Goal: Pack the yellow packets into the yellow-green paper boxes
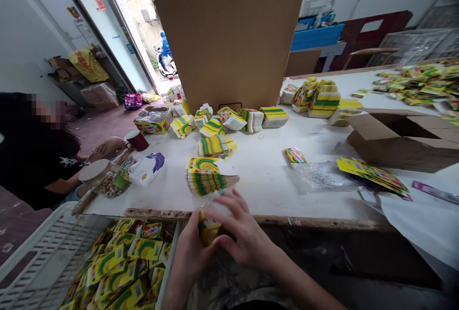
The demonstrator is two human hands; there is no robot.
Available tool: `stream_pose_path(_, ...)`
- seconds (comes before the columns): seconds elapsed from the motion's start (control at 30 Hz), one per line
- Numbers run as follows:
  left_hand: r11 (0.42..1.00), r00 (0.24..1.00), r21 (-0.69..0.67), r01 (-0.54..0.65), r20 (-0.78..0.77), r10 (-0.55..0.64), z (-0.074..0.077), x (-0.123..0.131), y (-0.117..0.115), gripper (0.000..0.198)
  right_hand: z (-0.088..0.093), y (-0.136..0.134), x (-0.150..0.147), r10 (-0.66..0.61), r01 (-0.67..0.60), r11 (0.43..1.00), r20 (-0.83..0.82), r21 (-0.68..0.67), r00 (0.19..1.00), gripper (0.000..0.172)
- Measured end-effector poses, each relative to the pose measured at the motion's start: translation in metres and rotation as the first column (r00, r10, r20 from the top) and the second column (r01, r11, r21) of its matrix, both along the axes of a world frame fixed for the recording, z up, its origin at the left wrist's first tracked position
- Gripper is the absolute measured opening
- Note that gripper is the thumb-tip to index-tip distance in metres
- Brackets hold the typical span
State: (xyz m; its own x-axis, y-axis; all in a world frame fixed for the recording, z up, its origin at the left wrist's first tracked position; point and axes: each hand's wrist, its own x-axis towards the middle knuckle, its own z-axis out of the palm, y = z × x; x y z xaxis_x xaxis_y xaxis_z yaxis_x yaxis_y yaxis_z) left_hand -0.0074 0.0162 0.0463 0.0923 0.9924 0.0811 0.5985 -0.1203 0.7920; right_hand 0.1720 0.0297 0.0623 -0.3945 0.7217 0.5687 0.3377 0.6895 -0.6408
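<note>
while the left hand (190,248) clasps one yellow box (208,234) just off the near edge of the one table (267,178), thumb and fingers closed around its sides, the right hand (242,231) bends over the upper end of that same box; its fingers are blurred over something whitish (222,206), and i cannot tell whether they are clamped or only touching. just beyond the hands lies one fanned stack (203,176), with a second stack (215,146) behind it; farther back, a row of stacks (252,119), too overlapped to count, runs by the foot of one upright cardboard sheet (229,37). below the table's left part stands one white basket (79,229), its packs (114,262) too many to count. on the table above it are one red mug (139,141), one lidded jar (112,183) and one white box (141,171), with one person (32,157) in a dark top beside them. toward the right lie one lone pack (296,155), one clear bag (319,178), one spread of yellow sleeves (373,176), one purple packet (435,192), one open brown box (398,145) and, farther back, one uncountable heap (419,83).
</note>
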Motion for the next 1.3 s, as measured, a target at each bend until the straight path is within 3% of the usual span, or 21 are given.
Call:
stream_pose_path(0.07,0.997,0.996,0.03,-0.073,-0.048,0.075,-0.008,0.012,-0.001,0.065,-0.006,0.0,-0.003,-0.121,0.075,0.974,-0.212,-0.216,0.97,0.064)
stream_pose_path(0.1,0.993,0.992,0.06,-0.104,-0.067,0.108,-0.011,0.017,-0.002,0.07,-0.009,0.001,-0.004,-0.146,0.021,0.931,-0.319,-0.364,0.936,0.066)
stream_pose_path(0.13,0.99,0.99,0.09,-0.107,-0.08,0.114,-0.014,0.021,-0.003,0.073,-0.013,0.003,-0.005,-0.14,-0.104,0.856,-0.422,-0.506,0.896,0.065)
stream_pose_path(0.17,0.989,0.992,0.122,-0.084,-0.087,0.095,-0.016,0.025,-0.005,0.072,-0.016,0.004,-0.006,-0.127,-0.266,0.743,-0.52,-0.614,0.845,0.062)
stream_pose_path(0.23,0.979,0.995,0.202,-0.01,-0.095,0.029,-0.017,0.029,-0.008,0.065,-0.022,0.007,-0.009,-0.122,-0.55,0.478,-0.672,-0.685,0.73,0.059)
stream_pose_path(0.27,0.972,0.995,0.235,0.026,-0.101,-0.002,-0.016,0.03,-0.009,0.06,-0.024,0.008,-0.01,-0.132,-0.628,0.381,-0.712,-0.679,0.689,0.061)
stream_pose_path(0.3,0.967,0.994,0.249,0.052,-0.106,-0.026,-0.015,0.03,-0.009,0.055,-0.025,0.008,-0.01,-0.141,-0.663,0.328,-0.728,-0.673,0.67,0.064)
stream_pose_path(0.33,0.968,0.993,0.241,0.063,-0.108,-0.038,-0.014,0.03,-0.01,0.051,-0.026,0.009,-0.01,-0.145,-0.666,0.315,-0.728,-0.676,0.67,0.068)
stream_pose_path(0.4,0.984,0.994,0.171,0.056,-0.103,-0.039,-0.012,0.028,-0.01,0.044,-0.026,0.007,-0.01,-0.128,-0.61,0.388,-0.695,-0.692,0.707,0.075)
stream_pose_path(0.5,0.998,0.997,0.043,0.042,-0.061,-0.039,-0.016,0.026,-0.008,0.05,-0.024,0.002,-0.009,-0.011,-0.422,0.629,-0.55,-0.653,0.835,0.073)
stream_pose_path(0.57,0.999,0.999,0.038,0.02,-0.029,-0.019,-0.023,0.027,-0.005,0.057,-0.023,-0.002,-0.009,0.092,-0.31,0.764,-0.379,-0.566,0.921,0.064)
stream_pose_path(0.63,0.993,0.998,0.101,-0.053,-0.011,0.054,-0.032,0.029,-0.002,0.059,-0.025,-0.003,-0.008,0.143,-0.241,0.846,-0.232,-0.476,0.962,0.057)
stream_pose_path(0.7,0.978,0.99,0.161,-0.134,-0.011,0.138,-0.038,0.031,0.001,0.061,-0.028,-0.001,-0.006,0.105,-0.166,0.895,-0.166,-0.414,0.981,0.054)
stream_pose_path(0.8,0.967,0.978,0.157,-0.203,-0.025,0.209,-0.038,0.028,0.002,0.059,-0.032,0.005,-0.001,-0.012,-0.038,0.921,-0.126,-0.388,0.992,0.051)
stream_pose_path(0.97,0.992,0.997,0.097,-0.081,-0.01,0.082,-0.018,0.009,0.0,0.049,-0.032,0.008,0.01,0.154,-0.12,0.916,0.061,-0.384,0.986,0.06)
stream_pose_path(1.07,0.998,0.999,0.058,-0.033,-0.005,0.034,-0.003,0.005,0.002,0.045,-0.021,0.01,0.018,0.148,-0.095,0.911,0.104,-0.402,0.983,0.041)
stream_pose_path(1.2,0.999,0.998,0.018,0.049,-0.031,-0.048,0.011,0.006,0.008,0.046,-0.002,0.017,0.028,0.196,-0.141,0.882,0.078,-0.45,0.977,0.026)
stream_pose_path(1.3,0.997,0.995,0.049,0.061,-0.084,-0.057,0.011,0.006,0.012,0.048,-0.001,0.017,0.023,0.096,-0.105,0.872,-0.043,-0.479,0.994,0.028)
